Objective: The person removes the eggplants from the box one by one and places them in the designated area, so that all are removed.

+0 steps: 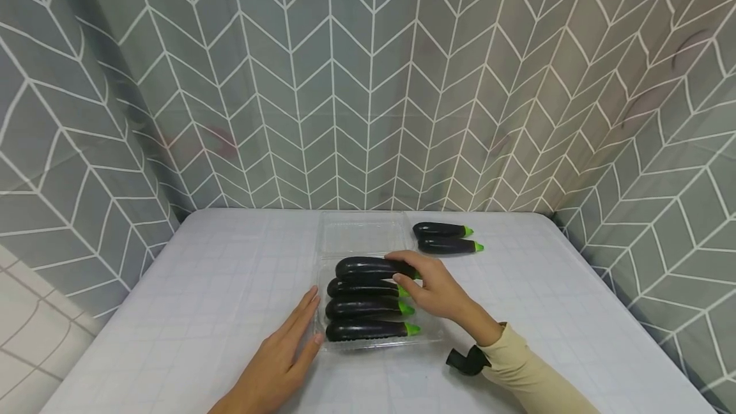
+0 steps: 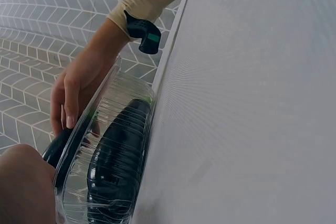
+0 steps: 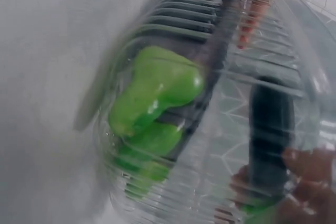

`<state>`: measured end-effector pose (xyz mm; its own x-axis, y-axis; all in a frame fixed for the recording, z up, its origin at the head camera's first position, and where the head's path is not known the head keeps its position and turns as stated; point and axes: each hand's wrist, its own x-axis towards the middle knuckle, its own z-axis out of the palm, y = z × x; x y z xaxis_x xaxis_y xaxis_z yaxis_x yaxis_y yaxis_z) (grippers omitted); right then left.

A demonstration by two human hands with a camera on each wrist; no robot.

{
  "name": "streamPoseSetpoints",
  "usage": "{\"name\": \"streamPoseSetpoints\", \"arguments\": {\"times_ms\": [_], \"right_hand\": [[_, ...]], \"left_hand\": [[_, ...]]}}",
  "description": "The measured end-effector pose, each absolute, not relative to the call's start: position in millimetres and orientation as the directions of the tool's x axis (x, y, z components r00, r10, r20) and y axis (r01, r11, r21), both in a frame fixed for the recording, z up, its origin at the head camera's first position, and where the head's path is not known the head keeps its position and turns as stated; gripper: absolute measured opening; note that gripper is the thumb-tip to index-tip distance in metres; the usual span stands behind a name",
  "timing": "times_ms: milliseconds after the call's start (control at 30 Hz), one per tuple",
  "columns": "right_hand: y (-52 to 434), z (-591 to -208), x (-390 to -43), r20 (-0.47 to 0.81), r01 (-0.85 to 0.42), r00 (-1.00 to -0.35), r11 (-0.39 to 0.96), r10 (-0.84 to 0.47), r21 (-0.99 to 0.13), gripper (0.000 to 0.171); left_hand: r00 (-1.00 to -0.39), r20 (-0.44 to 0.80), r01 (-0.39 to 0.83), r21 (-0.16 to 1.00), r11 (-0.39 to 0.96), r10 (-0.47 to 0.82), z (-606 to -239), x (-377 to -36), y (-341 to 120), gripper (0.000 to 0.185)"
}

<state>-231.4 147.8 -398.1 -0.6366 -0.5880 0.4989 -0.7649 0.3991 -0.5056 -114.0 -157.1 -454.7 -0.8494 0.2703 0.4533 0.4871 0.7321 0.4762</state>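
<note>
Head view: a pale checked table (image 1: 201,286) stands before grey chevron curtains (image 1: 368,82). The right hand (image 1: 439,289) grips the top eggplant (image 1: 368,267) in the clear tray (image 1: 431,336); it lies crosswise, stem rightward. The left hand (image 1: 282,356) rests flat against the tray.

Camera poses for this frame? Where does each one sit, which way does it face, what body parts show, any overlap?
Head: above, looking forward and down at the table; shows both hands, left hand flat beside the clear tray, right hand gripping the top eggplant.
Left wrist: low at table level, facing along the tray; shows the right hand and sleeve.
Right wrist: close against the tray wall, blurred; green stems, fingertips.
Shared: tray and eggplants in all three.
</note>
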Motion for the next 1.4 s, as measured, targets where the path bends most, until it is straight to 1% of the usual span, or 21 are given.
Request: {"name": "streamPoseSetpoints", "arguments": {"times_ms": [633, 900, 1200, 1400], "right_hand": [[162, -388, -232, 0.506, -0.746, -0.664, 0.44, -0.551, -0.5, 0.036], [173, -388, -234, 0.529, -0.735, -0.678, 0.473, -0.51, -0.486, 0.037], [186, -387, -235, 0.55, -0.713, -0.697, 0.52, -0.46, -0.47, 0.04], [195, -387, -236, 0.559, -0.703, -0.704, 0.541, -0.438, -0.461, 0.04]], "left_hand": [[-0.852, 0.449, 0.485, 0.484, 0.728, 0.269, -456, -115, -158, 0.061], [-0.844, 0.46, 0.498, 0.478, 0.724, 0.277, -455, -114, -158, 0.06], [-0.858, 0.437, 0.479, 0.488, 0.729, 0.271, -455, -115, -157, 0.061], [-0.856, 0.438, 0.482, 0.488, 0.728, 0.273, -456, -115, -158, 0.061]]}}
